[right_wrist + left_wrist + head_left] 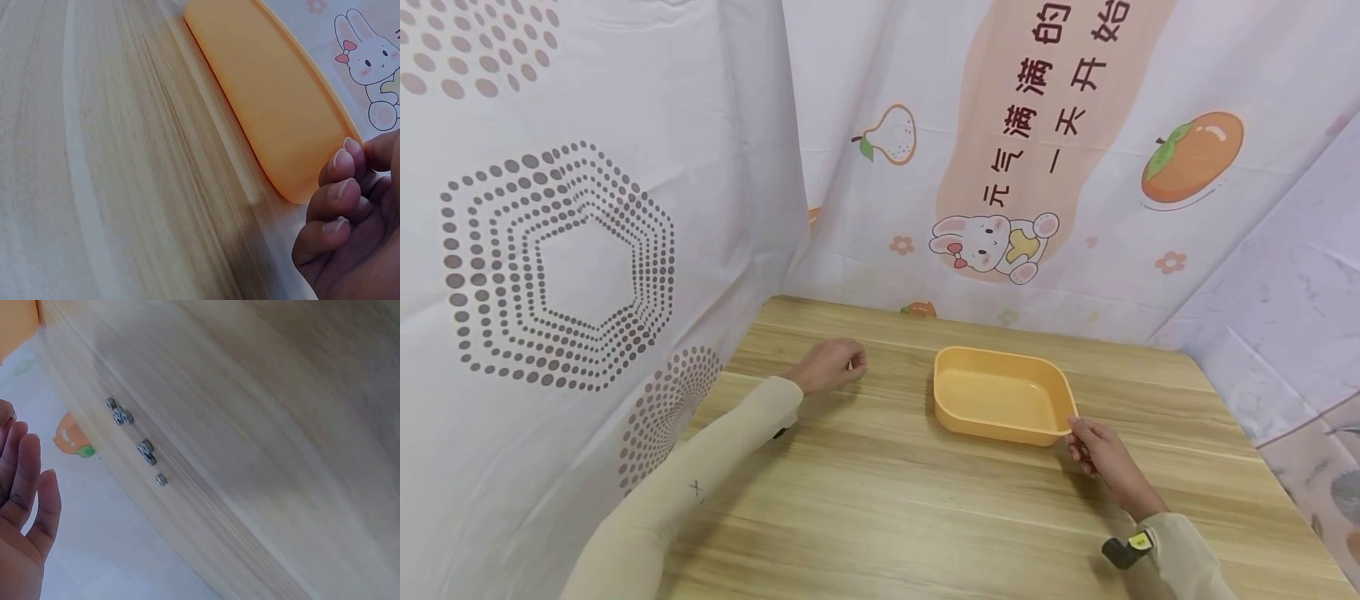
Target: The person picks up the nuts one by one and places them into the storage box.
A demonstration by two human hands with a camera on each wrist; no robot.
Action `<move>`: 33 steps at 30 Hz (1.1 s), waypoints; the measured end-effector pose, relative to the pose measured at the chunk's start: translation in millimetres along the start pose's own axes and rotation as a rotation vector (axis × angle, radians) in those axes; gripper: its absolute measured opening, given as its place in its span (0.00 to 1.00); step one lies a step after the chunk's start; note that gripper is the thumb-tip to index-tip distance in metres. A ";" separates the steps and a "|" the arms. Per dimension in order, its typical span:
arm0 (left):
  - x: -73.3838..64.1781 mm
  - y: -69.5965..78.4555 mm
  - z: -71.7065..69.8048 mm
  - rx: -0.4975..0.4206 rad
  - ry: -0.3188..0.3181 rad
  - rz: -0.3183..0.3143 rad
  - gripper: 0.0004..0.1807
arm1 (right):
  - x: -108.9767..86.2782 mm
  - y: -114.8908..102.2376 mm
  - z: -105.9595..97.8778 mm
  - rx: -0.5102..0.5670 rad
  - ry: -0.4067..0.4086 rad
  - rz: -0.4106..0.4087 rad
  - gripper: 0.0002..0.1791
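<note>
A shallow yellow-orange plastic tray [996, 429] with rounded corners sits on the wooden table, and no item shows inside it. My right hand [1101, 458] pinches the rim at its near right corner; the right wrist view shows thumb and index finger on the tray's edge [269, 100], the other fingers curled below. To the left of the tray, my left hand [831, 365] hovers over or rests on the table, fingers loosely bent. Several small metal nuts [122, 417] lie on the tabletop near the left hand's fingers [28, 472]. The head view does not show them.
Wood-grain table [865, 500] fills the lower part of the head view. A white curtain with dotted hexagons [715, 167] hangs along the left, and a printed curtain with a rabbit [992, 243] stands behind the table's far edge.
</note>
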State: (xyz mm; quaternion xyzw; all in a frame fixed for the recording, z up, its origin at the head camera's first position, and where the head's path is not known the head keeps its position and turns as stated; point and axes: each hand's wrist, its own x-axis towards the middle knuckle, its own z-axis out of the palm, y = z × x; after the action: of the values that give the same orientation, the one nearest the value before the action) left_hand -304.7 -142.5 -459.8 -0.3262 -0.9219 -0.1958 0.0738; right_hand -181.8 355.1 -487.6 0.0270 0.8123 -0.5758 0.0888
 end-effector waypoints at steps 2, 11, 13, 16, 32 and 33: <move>0.7 2.1 0.3 -0.014 0.007 0.006 0.04 | 0.0 0.4 0.1 0.003 0.002 0.000 0.29; 6.3 11.4 2.9 0.005 -0.006 0.034 0.04 | 0.7 1.9 1.1 0.009 0.008 0.013 0.29; 8.5 13.5 2.9 0.003 -0.017 0.039 0.04 | 0.4 1.9 1.1 0.008 0.009 0.015 0.29; 12.5 16.5 2.7 0.008 -0.033 0.047 0.04 | 0.2 1.5 1.0 0.009 0.010 0.014 0.29; 26.4 29.6 6.5 0.026 -0.029 0.111 0.04 | 1.9 3.0 -1.4 0.010 0.002 0.000 0.30; 27.2 30.8 6.6 0.027 -0.034 0.108 0.04 | 2.0 3.3 -1.4 0.011 0.002 -0.001 0.30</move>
State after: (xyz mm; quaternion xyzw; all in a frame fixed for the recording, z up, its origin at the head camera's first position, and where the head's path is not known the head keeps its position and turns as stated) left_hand -306.5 -102.4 -449.0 -0.3775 -0.9067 -0.1733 0.0729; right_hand -183.4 357.3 -490.6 0.0274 0.8093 -0.5802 0.0876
